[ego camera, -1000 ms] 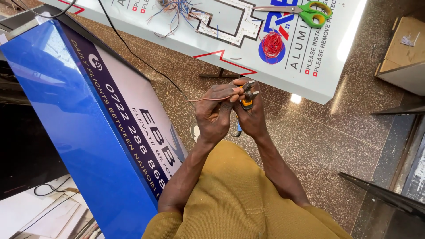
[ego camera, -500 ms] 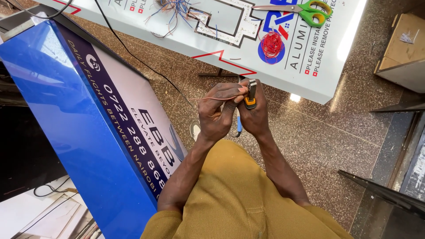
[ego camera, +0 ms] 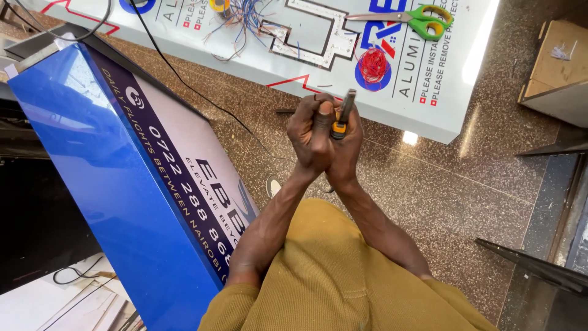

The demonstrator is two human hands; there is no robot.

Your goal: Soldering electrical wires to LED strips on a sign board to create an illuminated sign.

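- Head view: the left hand (ego camera: 309, 138) and right hand (ego camera: 344, 150) were pressed together in front of the person, above the speckled floor (ego camera: 429, 184).
- The right hand was closed around a tool (ego camera: 343, 113) with a yellow-and-black handle; its dark metal end stuck out above the fingers.
- The tool's long axis ran nearly straight away from the person, tilted slightly right, with the metal tip pointing toward the white panel (ego camera: 453, 79).
- The left hand was curled shut against the right, its thumb lying beside the tool's handle; what it pinched could not be told.
- A thin black wire end (ego camera: 318, 96) curved just above the left fingers.
- The tool was held in the air, just short of the panel's near edge.
- On the panel lay green-handled scissors (ego camera: 422, 18), a red wire coil (ego camera: 373, 64) and a tangle of blue wires (ego camera: 245, 15), all well apart from the hands.
- A blue sign box (ego camera: 104, 178) stood to the person's left, and a black cable (ego camera: 184, 83) ran across the floor between it and the panel.
- A cardboard box (ego camera: 554, 64) sat at the far right.
- Both forearms came out of mustard-coloured sleeves (ego camera: 331, 276).
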